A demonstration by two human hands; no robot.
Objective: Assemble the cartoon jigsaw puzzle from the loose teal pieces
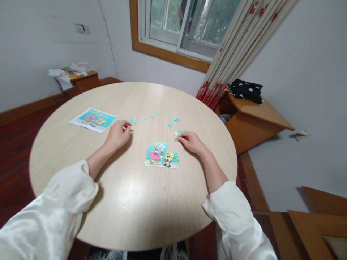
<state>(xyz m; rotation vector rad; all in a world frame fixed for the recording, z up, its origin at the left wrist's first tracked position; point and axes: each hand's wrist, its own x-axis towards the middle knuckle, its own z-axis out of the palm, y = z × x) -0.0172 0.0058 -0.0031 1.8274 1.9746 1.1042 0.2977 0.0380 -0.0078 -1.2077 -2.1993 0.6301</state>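
- Head view: our right hand [191, 140] pinches a piece [178, 133] at its fingertips; puzzle [162, 155] lies just left of it, toward us, long axis sideways.
- We see our left hand [118, 133] curled, contents unclear, farther from puzzle; loose pieces [151, 117] just beyond.

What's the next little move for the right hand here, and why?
Probably slide the teal piece at the right hand fingertips down to the part-built puzzle just beside it. The puzzle's top edge looks unfinished, and its background is teal too.
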